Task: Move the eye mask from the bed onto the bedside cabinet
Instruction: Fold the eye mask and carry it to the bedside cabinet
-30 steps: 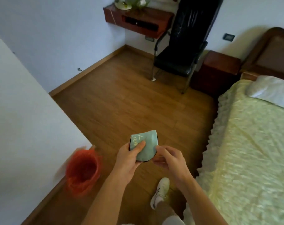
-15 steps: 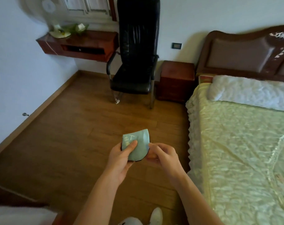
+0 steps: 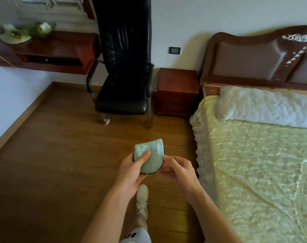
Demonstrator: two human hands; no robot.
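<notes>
A pale green eye mask, folded, with a dark edge and small print, is held out in front of me over the wooden floor. My left hand grips it with the thumb pressed on its front. The fingers of my right hand pinch its right edge. The reddish-brown bedside cabinet stands ahead against the wall, between a chair and the bed; nothing lies on its top. The bed, under a pale yellow-green cover, runs along my right.
A black chair stands left of the cabinet. A wall-mounted wooden shelf with a few items is at the far left. A white pillow lies at the headboard. My white shoe is on the wooden floor.
My view has swung right and moved closer to the cabinet and bed; the red bin and white surface at the left have left the frame. Both hands keep the mask as before.
</notes>
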